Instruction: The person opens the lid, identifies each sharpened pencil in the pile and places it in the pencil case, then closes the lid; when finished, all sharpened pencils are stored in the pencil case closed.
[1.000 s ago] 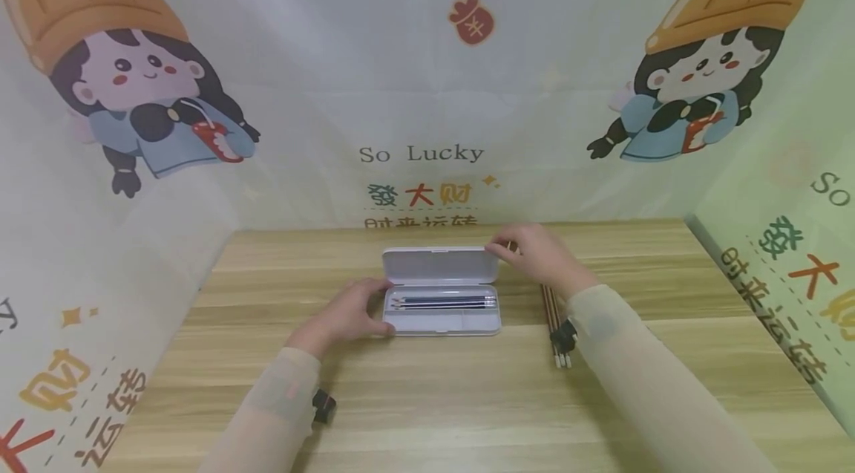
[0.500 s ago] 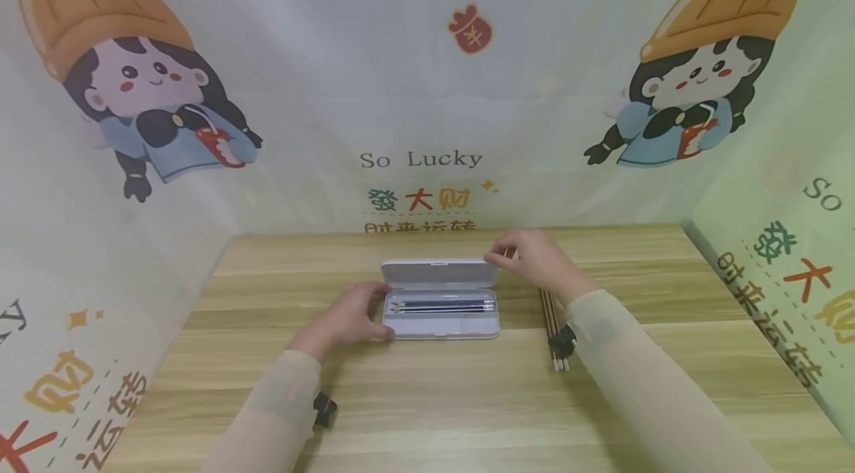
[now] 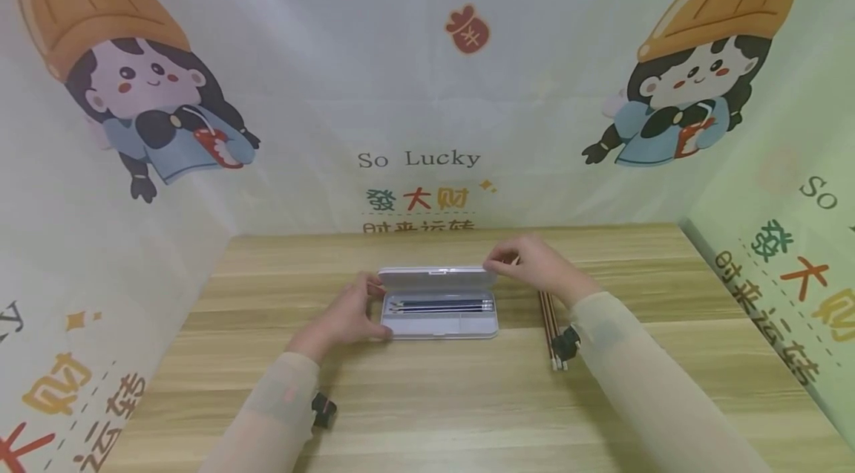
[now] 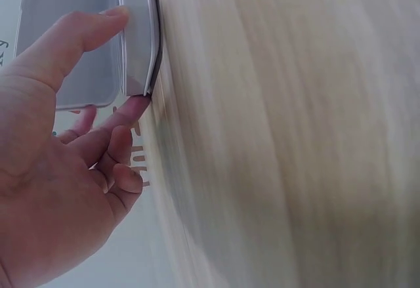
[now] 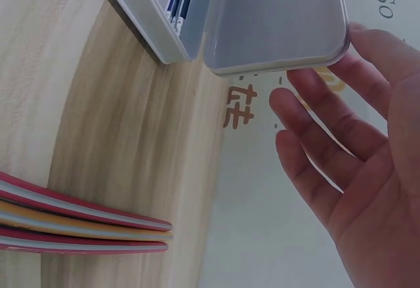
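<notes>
A white pencil case (image 3: 421,327) lies on the table with its lid (image 3: 434,281) raised and tilted. Several dark blue pencils (image 3: 441,307) rest in its back compartment. At the case's left end, my left hand (image 3: 344,315) grips it, with the thumb (image 4: 98,29) at the front edge and a finger behind the base. My right hand (image 3: 534,265) pinches the right corner of the lid between thumb and index finger; the other fingers spread loosely in the right wrist view.
Several red and orange striped pencils (image 5: 85,221) lie on the wooden table (image 3: 427,406), right of the case, partly beneath my right forearm in the head view. A printed cloth backdrop (image 3: 320,87) rises behind the table and at both sides.
The lid has swung down and forward somewhat, with my right hand still on its corner. My left hand stays at the case's left end, its fingers slightly shifted up toward the lid.
</notes>
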`<action>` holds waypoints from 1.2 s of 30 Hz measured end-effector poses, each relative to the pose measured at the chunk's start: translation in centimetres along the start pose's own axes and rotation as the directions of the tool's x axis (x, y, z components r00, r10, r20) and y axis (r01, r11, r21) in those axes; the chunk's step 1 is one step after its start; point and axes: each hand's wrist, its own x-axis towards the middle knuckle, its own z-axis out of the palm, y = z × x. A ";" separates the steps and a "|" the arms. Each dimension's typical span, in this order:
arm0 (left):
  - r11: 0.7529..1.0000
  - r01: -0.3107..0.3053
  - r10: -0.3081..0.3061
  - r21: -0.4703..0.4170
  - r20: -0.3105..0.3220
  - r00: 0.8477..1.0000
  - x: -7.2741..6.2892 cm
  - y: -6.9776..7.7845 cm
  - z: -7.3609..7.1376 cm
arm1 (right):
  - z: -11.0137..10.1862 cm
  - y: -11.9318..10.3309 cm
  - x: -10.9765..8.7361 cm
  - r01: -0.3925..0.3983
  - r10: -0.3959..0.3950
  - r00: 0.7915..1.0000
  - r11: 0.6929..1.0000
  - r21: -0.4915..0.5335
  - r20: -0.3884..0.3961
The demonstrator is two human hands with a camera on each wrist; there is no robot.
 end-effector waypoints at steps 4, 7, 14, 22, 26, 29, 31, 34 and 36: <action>1.000 -0.006 0.006 -0.003 0.002 1.000 0.0 -0.2 0.0 | 0.0 0.1 -0.2 -0.029 0.028 0.999 0.999 0.018 0.025; 1.000 -0.006 0.006 0.009 0.003 1.000 0.1 -0.4 0.1 | 0.1 0.2 -0.4 -0.027 0.025 0.999 0.998 0.049 0.038; 1.000 -0.002 0.002 0.002 0.006 1.000 0.0 -0.4 0.2 | 0.4 0.5 -1.0 -0.005 -0.001 0.997 0.997 0.079 0.074; 1.000 -0.025 0.025 -0.015 0.002 1.000 0.0 -0.6 0.3 | 1.0 0.8 -1.4 -0.006 -0.005 0.992 0.997 0.082 0.124; 0.999 -0.029 0.029 -0.016 0.005 1.000 -0.2 -0.6 0.2 | 1.6 1.2 -1.5 -0.030 0.021 0.992 0.997 0.070 0.125; 1.000 -0.030 0.030 -0.006 0.011 1.000 -0.3 -0.6 0.2 | 2.0 1.4 -1.7 -0.049 0.042 0.992 0.997 0.056 0.119; 0.999 -0.033 0.033 0.006 0.016 0.999 -0.3 -0.5 0.2 | 2.3 1.5 -1.8 -0.053 0.047 0.992 0.998 0.043 0.118; 0.999 -0.038 0.037 0.026 0.021 0.999 -0.4 -0.6 0.1 | 2.8 1.6 -1.9 -0.038 0.036 0.993 0.999 0.019 0.115; 0.999 -0.036 0.035 0.038 0.028 0.999 -0.4 -0.7 0.0 | 3.1 1.7 -1.9 -0.009 0.008 0.994 1.000 0.007 0.110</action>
